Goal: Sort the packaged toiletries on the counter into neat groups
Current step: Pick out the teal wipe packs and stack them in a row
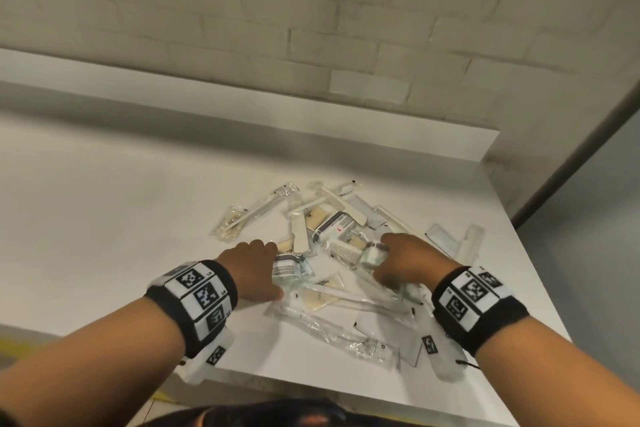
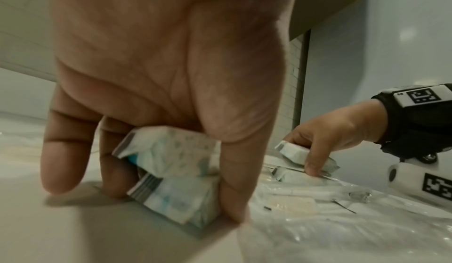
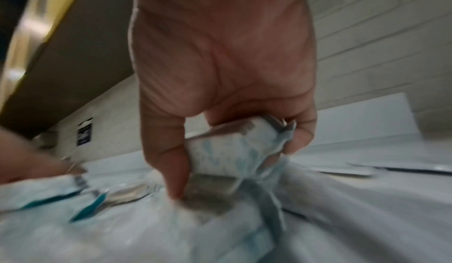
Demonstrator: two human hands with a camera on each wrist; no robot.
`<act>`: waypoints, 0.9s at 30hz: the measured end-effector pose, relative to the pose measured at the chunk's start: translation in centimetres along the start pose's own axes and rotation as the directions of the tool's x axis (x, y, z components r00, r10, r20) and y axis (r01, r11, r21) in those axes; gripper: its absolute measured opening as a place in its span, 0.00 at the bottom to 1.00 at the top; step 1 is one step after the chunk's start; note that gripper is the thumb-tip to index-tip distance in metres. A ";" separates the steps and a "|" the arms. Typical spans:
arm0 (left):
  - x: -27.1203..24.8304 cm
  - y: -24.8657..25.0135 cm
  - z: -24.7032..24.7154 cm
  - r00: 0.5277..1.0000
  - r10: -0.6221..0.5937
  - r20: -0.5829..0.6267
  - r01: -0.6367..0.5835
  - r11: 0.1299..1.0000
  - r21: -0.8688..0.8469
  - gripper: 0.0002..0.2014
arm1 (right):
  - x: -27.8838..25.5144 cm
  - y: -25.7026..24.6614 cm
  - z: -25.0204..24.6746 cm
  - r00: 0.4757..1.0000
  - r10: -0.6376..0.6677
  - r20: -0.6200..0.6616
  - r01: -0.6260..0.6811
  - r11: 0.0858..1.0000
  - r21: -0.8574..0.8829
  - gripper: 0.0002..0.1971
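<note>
- We see the left hand (image 2: 156, 77) at the left edge of the pile (image 1: 332, 253), its fingers curled around two soap packets (image 2: 171, 172), one stacked on the other.
- The lower packet touches the surface (image 1: 104, 218); the thumb (image 2: 234, 180) presses one side of the stack and the fingers (image 2: 117, 162) the other side.
- The right hand (image 3: 220, 64) is in the middle of the pile and holds another two packets (image 3: 234, 151) between thumb and fingers, just above the clear wrappers (image 2: 342, 218).
- The right wrist view is blurred, so we cannot tell if these packets touch the things under them.
- One more packet (image 1: 334, 226) with a grey striped end lies near the top of the pile, apart from both hands.
- Around it lie combs (image 1: 344, 251), flat white sticks (image 1: 300, 232) and beige sachets (image 1: 320, 298), mixed and overlapping.
- Long items in clear wrappers lie at the near side of the pile, between the two wrists.
- A wrapped toothbrush (image 1: 249, 213) lies at the far left of the pile.
- Two flat white pouches (image 1: 460, 239) lie near the right edge of the surface, beside the pile.
- Both wrists wear black bands (image 1: 197, 298) with printed markers.
</note>
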State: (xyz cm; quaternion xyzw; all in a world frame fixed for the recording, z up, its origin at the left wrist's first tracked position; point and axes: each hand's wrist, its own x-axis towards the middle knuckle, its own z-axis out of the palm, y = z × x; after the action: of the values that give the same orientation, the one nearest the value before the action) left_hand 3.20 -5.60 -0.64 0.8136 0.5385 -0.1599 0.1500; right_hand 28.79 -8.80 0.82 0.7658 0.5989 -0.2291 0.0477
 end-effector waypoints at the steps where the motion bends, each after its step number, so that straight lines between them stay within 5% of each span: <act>1: 0.0 0.0 -0.1 1.000 -0.002 0.014 0.002 1.000 0.001 0.37 | 0.1 0.5 -0.5 1.000 0.028 -0.014 -0.027 0.998 0.059 0.21; 6: 0.3 0.0 -0.5 0.998 0.000 0.067 0.001 1.000 -0.012 0.39 | -0.1 2.1 -1.5 0.973 0.038 -0.228 -0.066 0.991 -0.116 0.22; 9: 0.4 0.0 -0.5 0.996 -0.013 0.086 0.014 1.000 -0.014 0.39 | -0.7 1.0 -0.3 0.988 -0.067 -0.137 0.074 0.996 0.048 0.18; 13: 0.5 0.0 -0.7 0.995 -0.022 0.101 0.024 1.000 -0.013 0.41 | 0.2 0.6 0.5 0.994 -0.047 -0.096 0.056 0.994 0.093 0.22; 18: 0.5 0.2 -0.6 0.995 -0.035 0.094 0.036 0.999 -0.012 0.40 | 0.8 2.0 -0.5 0.949 -0.046 -0.311 0.030 0.998 -0.055 0.21; 22: 0.5 0.2 -0.6 0.994 -0.044 0.098 0.046 0.999 -0.012 0.40 | -0.8 1.0 0.3 0.986 -0.170 0.000 0.170 0.985 0.018 0.22; 27: 0.6 0.2 -0.6 0.994 -0.046 0.098 0.048 0.999 -0.018 0.40 | -0.3 0.2 1.0 0.971 -0.235 0.053 0.239 0.963 -0.123 0.30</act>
State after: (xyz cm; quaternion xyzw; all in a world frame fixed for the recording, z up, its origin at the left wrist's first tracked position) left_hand 3.69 -4.97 -0.31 0.7904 0.5512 -0.1975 0.1803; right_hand 28.64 -9.53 -0.01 0.6795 0.6988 -0.2086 0.0807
